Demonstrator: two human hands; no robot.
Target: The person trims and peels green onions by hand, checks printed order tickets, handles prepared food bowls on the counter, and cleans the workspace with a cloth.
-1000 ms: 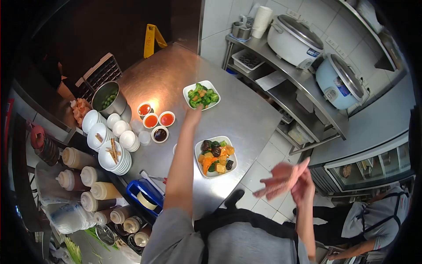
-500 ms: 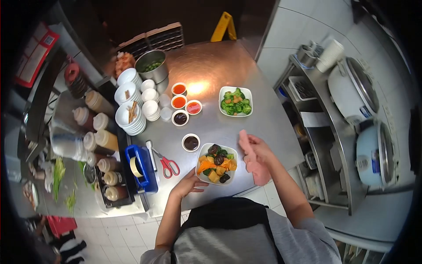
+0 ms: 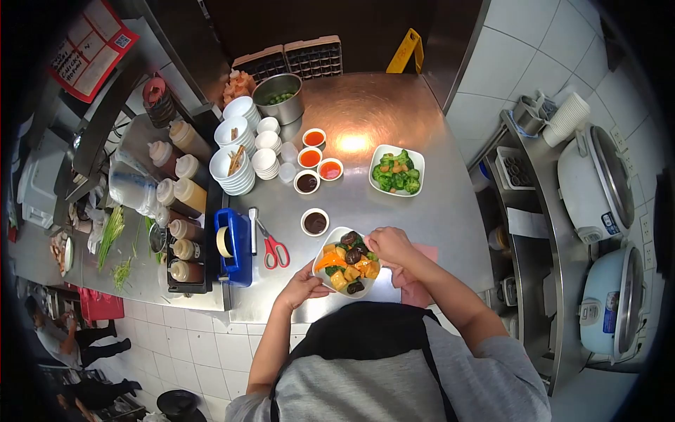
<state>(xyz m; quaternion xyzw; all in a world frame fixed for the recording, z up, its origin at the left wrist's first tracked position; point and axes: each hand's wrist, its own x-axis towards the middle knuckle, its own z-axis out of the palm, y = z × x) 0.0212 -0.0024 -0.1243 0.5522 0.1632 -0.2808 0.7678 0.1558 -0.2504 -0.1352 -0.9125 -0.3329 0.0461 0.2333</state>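
Right hand (image 3: 390, 246) has moved to the plate (image 3: 337, 233), clutching pink cloth (image 3: 413, 290); left hand (image 3: 302, 287) grips its rim near the tabletop's (image 3: 450, 190) near edge. Vegetables (image 3: 349, 259) plated; wiping seems unfinished.

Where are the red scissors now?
In the head view, the scissors lie left of centre on the table, between the tape dispenser and the held plate.

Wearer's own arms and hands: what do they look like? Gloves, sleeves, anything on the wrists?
Left hand and right hand: ungloved, wrists bare. Short grey sleeves, forearms uncovered. Rings: too small to tell.
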